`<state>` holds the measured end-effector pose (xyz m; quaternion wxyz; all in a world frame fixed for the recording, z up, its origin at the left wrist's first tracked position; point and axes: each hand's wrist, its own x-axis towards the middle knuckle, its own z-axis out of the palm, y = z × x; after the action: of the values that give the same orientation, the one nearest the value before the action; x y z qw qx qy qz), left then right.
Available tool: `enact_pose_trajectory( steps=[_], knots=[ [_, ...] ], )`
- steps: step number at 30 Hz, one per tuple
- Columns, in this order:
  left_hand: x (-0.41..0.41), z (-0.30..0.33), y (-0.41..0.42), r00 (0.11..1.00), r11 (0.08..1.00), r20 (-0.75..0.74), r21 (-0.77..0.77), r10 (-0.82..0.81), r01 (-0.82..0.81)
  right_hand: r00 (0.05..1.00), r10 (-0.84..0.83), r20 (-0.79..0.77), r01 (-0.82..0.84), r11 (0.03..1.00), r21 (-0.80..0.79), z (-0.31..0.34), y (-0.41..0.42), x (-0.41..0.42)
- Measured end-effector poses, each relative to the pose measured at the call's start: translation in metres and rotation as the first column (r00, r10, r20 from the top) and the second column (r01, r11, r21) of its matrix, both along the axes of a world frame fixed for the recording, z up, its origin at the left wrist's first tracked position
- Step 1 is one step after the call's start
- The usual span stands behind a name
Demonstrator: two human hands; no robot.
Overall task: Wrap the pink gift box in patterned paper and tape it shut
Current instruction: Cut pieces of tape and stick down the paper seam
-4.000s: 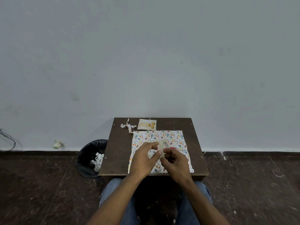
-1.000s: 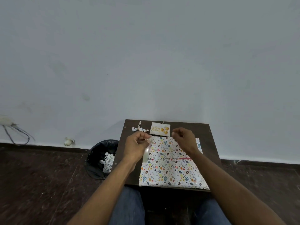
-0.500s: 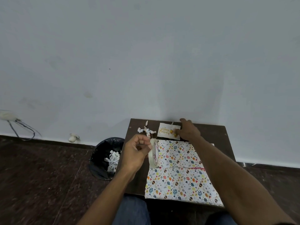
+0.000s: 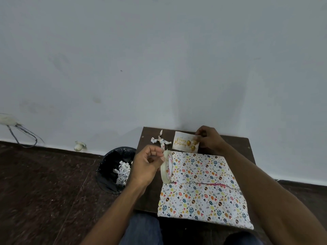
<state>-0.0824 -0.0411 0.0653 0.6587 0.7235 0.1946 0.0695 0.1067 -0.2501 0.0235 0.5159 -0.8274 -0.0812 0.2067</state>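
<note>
While the wrapped box (image 4: 203,190) lies flat on the small dark table (image 4: 150,191), its patterned paper (image 4: 205,206) meets along a centre seam where a thin line of pink shows through. Seen from that seam, the left hand (image 4: 146,165) is at nine o'clock, fingers curled round a roll of clear tape (image 4: 167,167) held upright at the paper's left edge. The right hand (image 4: 208,138) is at twelve o'clock, fingertips pinching the right edge of a birthday card (image 4: 185,143) at the table's far side. A paper offcut (image 4: 161,140) lies at eleven o'clock, and a black bin (image 4: 115,168) with scraps stands on the floor beyond nine o'clock.

Judgement: the folding looks done and the seam is at the taping stage; whether tape already sits on it cannot be told. The next move likely calls for the right hand to leave the card, draw a strip from the roll and press it across the seam.
</note>
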Motion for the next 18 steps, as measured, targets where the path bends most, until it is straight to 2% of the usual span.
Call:
enact_pose_trajectory(
  steps=[4, 6, 8, 10, 13, 15, 17, 18],
  knots=[
    [-0.001, 0.001, -0.002, 1.0, 1.0, 0.012, -0.011, 0.016, -0.016, 0.985, -0.163, -0.051, 0.17, 0.956, 0.24, 0.015, -0.025, -0.005],
    [-0.001, 0.002, -0.004, 1.0, 1.0, 0.014, -0.014, 0.02, -0.02, 0.951, -0.3, -0.071, 0.308, 0.913, 0.268, 0.017, -0.043, -0.003],
    [-0.001, 0.003, -0.005, 1.0, 0.999, 0.005, -0.022, 0.023, -0.023, 0.896, -0.44, -0.066, 0.443, 0.869, 0.22, 0.015, -0.061, 0.001],
    [0.0, 0.004, -0.007, 1.0, 0.999, -0.004, -0.028, 0.024, -0.024, 0.86, -0.506, -0.072, 0.511, 0.849, 0.137, 0.007, -0.077, 0.004],
    [0.001, 0.005, -0.009, 1.0, 1.0, -0.007, -0.01, 0.017, -0.017, 0.851, -0.522, -0.059, 0.52, 0.853, -0.048, -0.01, -0.092, 0.008],
    [0.001, 0.006, -0.009, 1.0, 1.0, -0.005, 0.003, 0.01, -0.01, 0.885, -0.46, 0.075, 0.462, 0.843, -0.274, -0.014, -0.093, 0.007],
    [0.001, 0.007, -0.008, 1.0, 1.0, -0.007, 0.006, 0.002, -0.002, 0.904, -0.337, 0.264, 0.427, 0.749, -0.507, -0.009, -0.088, 0.001],
    [0.001, 0.008, -0.008, 1.0, 1.0, -0.007, 0.001, 0.002, -0.002, 0.897, -0.279, 0.344, 0.434, 0.712, -0.552, -0.006, -0.082, -0.003]
  ],
)
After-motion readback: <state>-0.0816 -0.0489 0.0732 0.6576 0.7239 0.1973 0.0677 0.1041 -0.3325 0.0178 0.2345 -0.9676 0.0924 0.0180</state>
